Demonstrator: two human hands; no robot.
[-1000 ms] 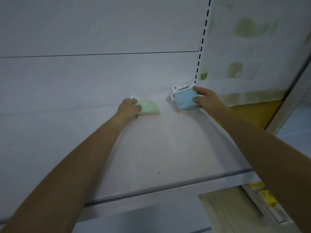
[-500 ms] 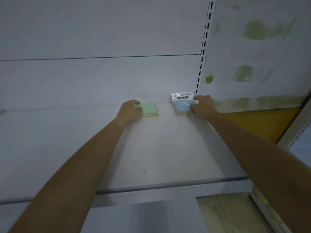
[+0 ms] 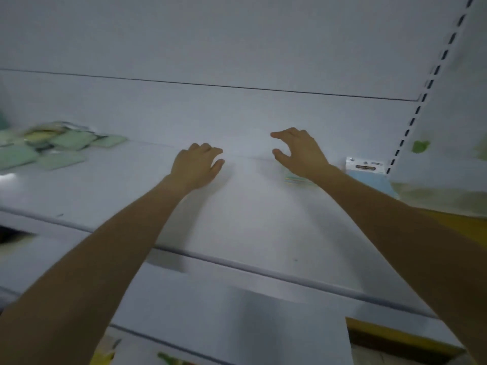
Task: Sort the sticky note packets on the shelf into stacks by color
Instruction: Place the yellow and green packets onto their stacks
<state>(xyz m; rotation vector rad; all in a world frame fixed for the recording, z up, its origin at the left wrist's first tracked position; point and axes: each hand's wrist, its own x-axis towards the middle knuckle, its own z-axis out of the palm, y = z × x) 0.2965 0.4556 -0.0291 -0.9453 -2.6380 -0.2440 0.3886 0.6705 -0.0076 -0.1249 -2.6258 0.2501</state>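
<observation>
Shelf: the wide white metal shelf (image 3: 237, 219) fills most of your view, its grey front lip running from near left to near right.
Back panel: a pale panel (image 3: 210, 48) rises at the far side, with a slotted upright strip (image 3: 432, 75) at its right edge.
Loose pile: at the far left lies a blurred heap of green sticky note packets (image 3: 52, 148), overlapping, some yellowish; you cannot count them.
Blue stack: at the far right, just beside the slotted strip, sits the blue sticky note packet (image 3: 371, 180) with a white header card, partly behind your right forearm.
Green stack: a pale green and yellow packet edge (image 3: 295, 179) shows under your right wrist, left of the blue one and near it.
Left hand: your left hand (image 3: 196, 167) hovers palm down over bare shelf, fingers loosely curled, grip empty.
Right hand: your right hand (image 3: 297, 151) is raised, thumb and fingers apart, grip empty, clear of both stacks.
</observation>
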